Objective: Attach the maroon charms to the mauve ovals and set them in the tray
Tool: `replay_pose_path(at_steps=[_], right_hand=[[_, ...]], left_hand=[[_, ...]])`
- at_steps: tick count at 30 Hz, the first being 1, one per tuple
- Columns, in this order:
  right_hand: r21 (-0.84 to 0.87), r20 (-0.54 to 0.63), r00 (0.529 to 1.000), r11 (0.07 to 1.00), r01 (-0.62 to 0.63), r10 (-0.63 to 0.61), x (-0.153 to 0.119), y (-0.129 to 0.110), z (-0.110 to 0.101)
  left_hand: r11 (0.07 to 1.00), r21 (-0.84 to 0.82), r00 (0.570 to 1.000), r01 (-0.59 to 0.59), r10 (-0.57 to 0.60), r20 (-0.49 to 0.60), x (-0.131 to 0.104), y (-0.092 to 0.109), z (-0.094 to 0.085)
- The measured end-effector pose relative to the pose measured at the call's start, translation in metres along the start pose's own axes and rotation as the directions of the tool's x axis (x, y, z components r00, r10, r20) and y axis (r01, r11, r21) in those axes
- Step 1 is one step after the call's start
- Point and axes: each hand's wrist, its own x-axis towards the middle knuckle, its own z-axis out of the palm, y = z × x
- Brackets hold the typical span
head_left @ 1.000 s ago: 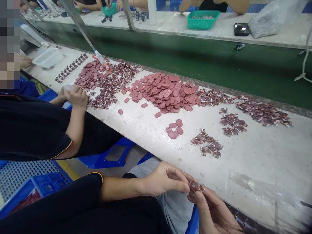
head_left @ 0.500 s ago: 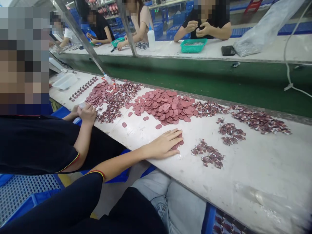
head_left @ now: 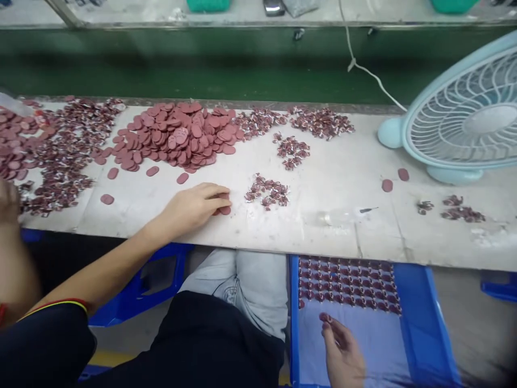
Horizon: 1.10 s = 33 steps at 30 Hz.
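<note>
My left hand (head_left: 189,210) lies on the white tabletop with its fingers stretched over a few pinkish-red oval discs (head_left: 225,209), partly hidden under them. A large heap of the same discs (head_left: 173,132) is behind it. To its right is a small cluster of dark red pieces with whitish edges (head_left: 269,191). Low at the right, my right hand (head_left: 344,350) pinches a small dark red piece (head_left: 325,318) between thumb and fingers. That hand is above a blue crate (head_left: 422,323), where rows of similar dark red pieces (head_left: 349,283) stand on a pale sheet.
A light blue fan (head_left: 472,116) stands at the table's right, near two loose oval discs (head_left: 388,185) and small clusters of dark pieces (head_left: 462,210). A clear plastic bag (head_left: 335,218) lies near the front edge. A co-worker's arm (head_left: 14,258) is at the left edge.
The view has swung right and down, bringing the fan, crate and my right hand with its piece into sight. My left hand stays over the discs.
</note>
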Motion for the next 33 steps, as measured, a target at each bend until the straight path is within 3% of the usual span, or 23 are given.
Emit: replay_pose_path(at_steps=[4, 9, 14, 17, 19, 21, 25, 29, 31, 33], right_hand=[[-0.082, 0.097, 0.995, 0.995, 0.048, -0.040, -0.005, 0.001, 0.020], [-0.106, 0.111, 0.991, 0.991, 0.081, -0.069, -0.006, 0.005, 0.035], [-0.154, 0.111, 0.991, 0.984, 0.087, -0.070, -0.001, 0.013, 0.041], [-0.163, 0.110, 0.990, 0.981, 0.101, -0.083, 0.001, 0.015, 0.044], [-0.161, 0.102, 0.990, 0.981, 0.109, -0.093, 0.002, 0.015, 0.046], [-0.157, 0.099, 0.990, 0.981, 0.114, -0.099, 0.003, 0.015, 0.047], [-0.151, 0.101, 0.991, 0.984, 0.099, -0.084, 0.001, 0.006, 0.043], [-0.130, 0.048, 0.998, 0.991, 0.043, -0.037, -0.010, -0.023, 0.027], [-0.076, -0.003, 0.999, 0.996, 0.037, -0.038, -0.015, -0.043, 0.017], [-0.003, -0.033, 0.996, 0.997, 0.081, -0.081, -0.017, -0.067, 0.009]], left_hand=[[1.000, 0.001, 0.995, -0.006, 0.006, 0.102, 0.013, -0.003, -0.014], [1.000, 0.009, 0.984, 0.006, -0.007, 0.178, 0.023, -0.003, -0.024], [0.992, -0.047, 0.972, 0.115, -0.102, 0.213, 0.031, 0.000, -0.033], [0.966, -0.165, 0.967, 0.200, -0.168, 0.190, 0.027, 0.002, -0.035], [0.935, -0.288, 0.977, 0.208, -0.183, 0.109, 0.021, 0.005, -0.034], [0.877, -0.434, 0.977, 0.207, -0.211, 0.039, 0.016, 0.010, -0.033], [0.726, -0.653, 0.960, 0.216, -0.280, 0.007, 0.007, 0.022, -0.033], [0.576, -0.797, 0.942, 0.181, -0.333, -0.027, -0.005, 0.029, -0.032], [0.444, -0.872, 0.932, 0.208, -0.361, 0.038, -0.015, 0.034, -0.028], [0.228, -0.939, 0.925, 0.256, -0.339, 0.170, -0.024, 0.043, -0.019]])
